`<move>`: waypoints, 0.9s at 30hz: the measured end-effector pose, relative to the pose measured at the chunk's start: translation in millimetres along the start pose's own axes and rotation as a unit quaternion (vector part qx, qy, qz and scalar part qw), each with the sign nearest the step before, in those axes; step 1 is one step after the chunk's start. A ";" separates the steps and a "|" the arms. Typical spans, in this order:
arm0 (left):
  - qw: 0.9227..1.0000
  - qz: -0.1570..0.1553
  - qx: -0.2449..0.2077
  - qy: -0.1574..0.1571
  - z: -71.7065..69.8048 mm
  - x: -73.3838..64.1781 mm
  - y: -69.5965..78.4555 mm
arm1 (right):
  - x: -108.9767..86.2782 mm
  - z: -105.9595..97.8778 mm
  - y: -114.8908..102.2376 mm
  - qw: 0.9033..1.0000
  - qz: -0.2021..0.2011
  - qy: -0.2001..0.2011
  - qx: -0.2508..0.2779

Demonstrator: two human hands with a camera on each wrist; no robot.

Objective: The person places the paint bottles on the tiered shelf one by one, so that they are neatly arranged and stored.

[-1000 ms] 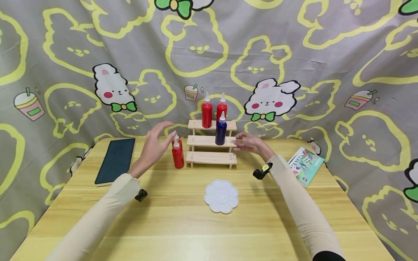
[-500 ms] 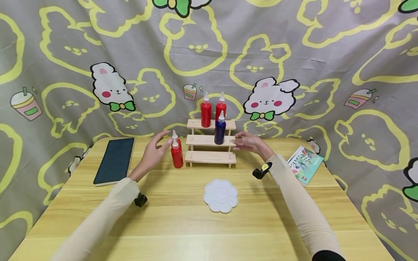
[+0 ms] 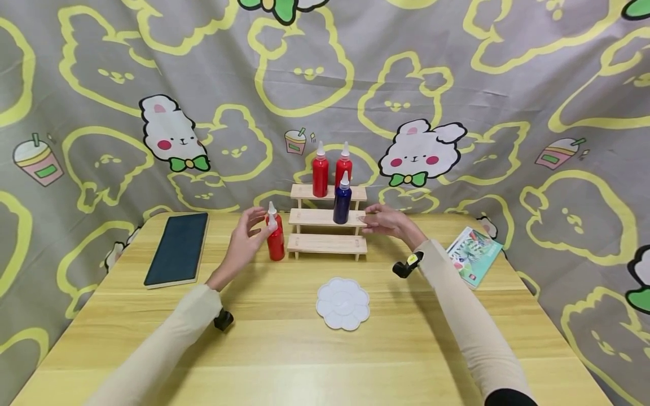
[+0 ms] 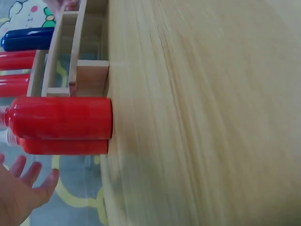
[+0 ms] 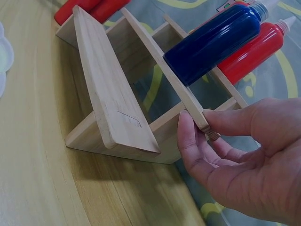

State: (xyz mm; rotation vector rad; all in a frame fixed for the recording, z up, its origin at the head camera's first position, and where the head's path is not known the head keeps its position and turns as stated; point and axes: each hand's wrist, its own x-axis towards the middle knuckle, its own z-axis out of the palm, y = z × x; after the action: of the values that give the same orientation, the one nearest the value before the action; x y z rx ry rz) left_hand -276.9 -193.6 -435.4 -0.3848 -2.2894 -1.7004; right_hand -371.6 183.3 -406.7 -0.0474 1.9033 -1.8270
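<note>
- Pinching the R end of the mid shelf (image 3: 312,217), the R hand (image 5: 247,155) has its thumb on top & fingers curled underneath.
- That shelf is part of a 3-tier wooden rack (image 3: 327,244) standing at the back of the table (image 3: 304,361).
- Blue btl (image 3: 342,207) stands upright on the mid shelf, R of its centre, near the R hand.
- Up on the top shelf (image 3: 303,192): L-side red btl (image 3: 320,179) & R-side red btl (image 3: 343,167), both upright; the latter's partly behind the blue one.
- L hand (image 3: 246,238) is open, fingers apart & a bit bent, w/ nothing in its grip. It's just L of two more reds; thumb's by the nearer cap, can't tell from here if it touches.
- Those two: front red btl (image 3: 276,246) & rear red btl (image 3: 280,221), upright on the table, just L of the rack, rear one mostly hidden.
- White flower-shaped palette (image 3: 343,304) lies in front of the rack.
- Dark notebook (image 3: 178,248) flat at far L; teal-covered book (image 3: 477,256) at far R.
- Grey curtain (image 3: 228,73) w/ yellow cartoon outlines hangs behind.
</note>
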 end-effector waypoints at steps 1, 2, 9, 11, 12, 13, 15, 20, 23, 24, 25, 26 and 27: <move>1.000 -0.006 -0.010 0.006 1.5 1.2 -0.2 | 0.3 -0.3 0.1 1.000 -0.001 -0.003 0.001; 1.000 -0.012 -0.017 0.009 2.8 2.4 0.1 | 0.5 -0.7 0.3 1.000 -0.001 -0.006 0.002; 1.000 -0.010 -0.003 0.011 11.0 5.0 3.4 | -0.3 0.2 0.4 1.000 0.004 -0.017 -0.003; 1.000 0.002 0.014 0.016 13.0 4.0 4.6 | -0.9 0.2 -0.5 1.000 0.003 -0.017 -0.005; 1.000 0.007 0.021 0.019 13.9 3.4 5.5 | -1.2 0.2 -1.0 1.000 0.003 -0.015 -0.003; 0.999 0.011 0.028 0.023 14.9 2.7 6.4 | -1.5 0.6 -1.5 1.000 0.003 -0.014 -0.002; 0.999 0.020 0.037 0.035 16.8 1.6 7.4 | -1.9 1.0 -2.4 1.000 0.002 -0.012 -0.001; 0.995 0.019 0.066 0.073 21.3 -3.8 6.8 | -2.6 1.0 -2.4 1.000 0.002 -0.014 -0.002; 0.993 0.011 0.082 0.079 23.0 -7.8 4.9 | -2.2 0.2 -1.1 1.000 0.001 -0.014 -0.001; 0.993 0.011 0.084 0.077 23.5 -9.1 4.7 | -2.3 0.5 -0.8 1.000 0.001 -0.012 0.000; 0.993 0.011 0.086 0.074 24.3 -10.1 4.5 | -2.2 0.1 -0.5 1.000 0.001 -0.013 0.001; 0.994 0.011 0.088 0.070 25.0 -11.2 4.7 | -2.0 -0.4 -0.4 1.000 0.000 -0.013 0.002; 0.994 0.011 0.091 0.066 25.8 -12.0 5.4 | -1.6 -0.5 -0.3 1.000 0.000 -0.012 0.005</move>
State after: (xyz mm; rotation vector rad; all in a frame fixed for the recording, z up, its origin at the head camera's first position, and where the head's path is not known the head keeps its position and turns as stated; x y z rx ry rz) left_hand -265.1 -168.1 -442.2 -0.2517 -2.3098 -1.4452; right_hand -370.5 184.3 -406.0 -0.0655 1.8783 -1.8270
